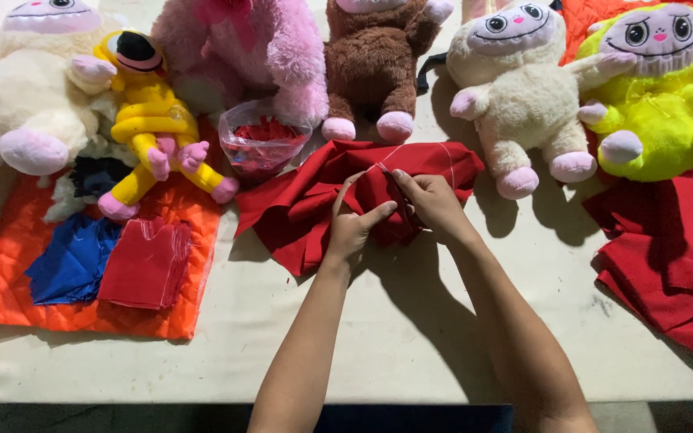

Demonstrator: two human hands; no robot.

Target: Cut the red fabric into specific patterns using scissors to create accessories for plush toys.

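A: Starting big: cream table cover [411, 345] beneath the red cloth pile [314, 200], running out on every side of it. Left of the pile, an orange quilted mat [18, 248]. Well right of the pile, a stack of red fabric [667, 256].

B: And behind the pile?

A: 6 plush toys in a row. Far left of the pile, a cream plush [26, 104], then a yellow plush [150, 120] with pink feet. Straight behind, a pink plush [242, 48] and a brown plush [370, 64], whose feet nearly touch the cloth. Behind and to the right, a cream long-eared plush [523, 96] and a yellow-green plush [659, 104].

B: Smaller things?

A: On the mat, left of the pile: blue cloth [70, 261] beside flat cut red pieces [146, 265]. Just behind the pile's left corner, a clear bag of red scraps [260, 144].

B: Hands?

A: Both at the pile's middle. Left hand [350, 228] closed, thumb against fingers, pinching a raised fold. Right hand [435, 204] curled tight on the same fold, touching the left. Nothing else held. Cannot tell whether a needle or pin sits between the fingers.

B: Step in hand?

A: Likely gathering or folding 1 piece of the red cloth along its thin white line [411, 148]. Early, judging by the loose heap.

B: Next move?

A: Calls for keeping the pinch firm while working along the fold, with the layers kept matched. Soft cloth, so apt to slip.
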